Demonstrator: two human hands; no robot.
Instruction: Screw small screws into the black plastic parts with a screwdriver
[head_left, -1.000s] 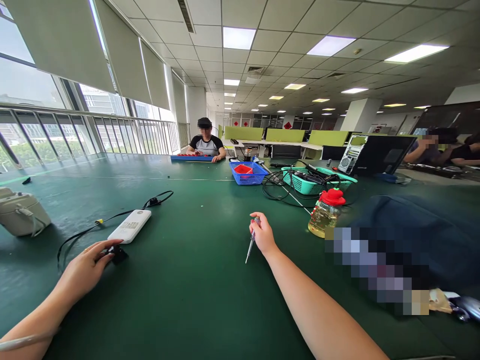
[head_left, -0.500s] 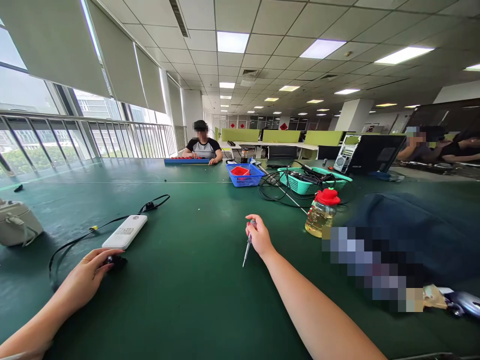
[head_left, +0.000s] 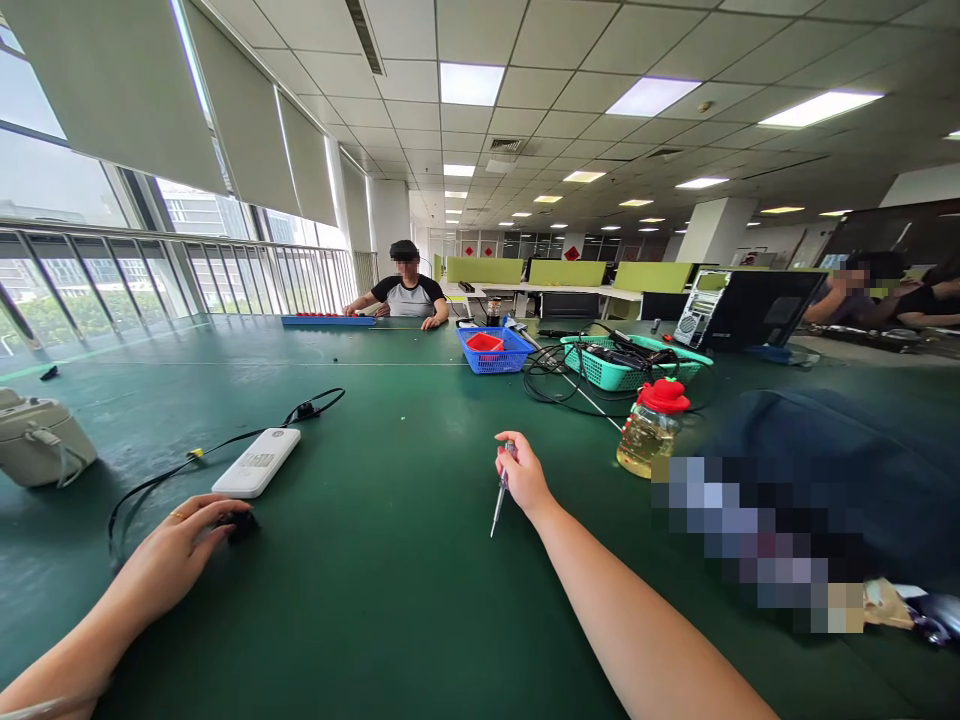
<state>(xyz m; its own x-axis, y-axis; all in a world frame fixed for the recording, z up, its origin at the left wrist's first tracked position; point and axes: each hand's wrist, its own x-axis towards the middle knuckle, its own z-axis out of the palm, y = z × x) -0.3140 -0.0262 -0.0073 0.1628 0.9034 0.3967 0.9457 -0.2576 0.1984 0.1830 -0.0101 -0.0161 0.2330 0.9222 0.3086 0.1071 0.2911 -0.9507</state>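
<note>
My right hand (head_left: 523, 470) is closed around the handle of a slim screwdriver (head_left: 498, 508), whose metal shaft points down toward the green table (head_left: 375, 580). The tip seems to be just above or at the tabletop; I cannot tell which. On the left, my left hand (head_left: 169, 550) has its thumb and fingers around a small black object (head_left: 244, 525) lying on the table, its shape partly covered by the fingers. Just beyond those fingers lies a white power bank (head_left: 259, 462), with a black cable (head_left: 225, 440) running beside it.
A bottle with a red lid (head_left: 649, 430) stands right of my right hand, near a dark blue bag (head_left: 825, 470). Farther back are a blue basket (head_left: 495, 358) and a green basket (head_left: 615, 375) with cables. A beige case (head_left: 45, 440) sits far left. A co-worker (head_left: 405, 290) sits opposite.
Both hands keep nearly the same pose, and the view has shifted slightly. Across the table, the long blue tray has moved left, with the co-worker's arm now stretched toward it.
</note>
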